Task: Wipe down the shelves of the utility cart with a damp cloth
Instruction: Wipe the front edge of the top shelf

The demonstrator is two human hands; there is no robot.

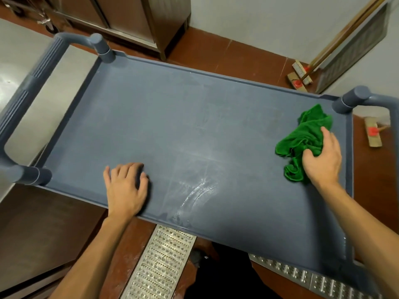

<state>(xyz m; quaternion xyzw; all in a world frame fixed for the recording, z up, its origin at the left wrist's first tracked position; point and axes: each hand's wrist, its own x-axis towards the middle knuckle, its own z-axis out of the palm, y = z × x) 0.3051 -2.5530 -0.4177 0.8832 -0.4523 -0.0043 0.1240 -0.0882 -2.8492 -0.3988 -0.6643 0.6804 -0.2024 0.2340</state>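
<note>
The grey-blue top shelf of the utility cart (172, 126) fills the middle of the view, with pale wet streaks near its front edge. A crumpled green cloth (302, 139) lies at the shelf's right end. My right hand (321, 160) presses down on the cloth and grips it with curled fingers. My left hand (125, 188) rests on the shelf by the near rim, towards the left, fingers bent and holding nothing. Grey corner posts and handles rise at both ends of the cart.
A steel counter (26, 87) stands against the cart's left end. Steel cabinets (129, 20) are at the back. Broom heads (299, 78) with long handles lean on the wall at right; another brush (372, 131) lies on the red floor. A metal drain grate (159, 264) runs below.
</note>
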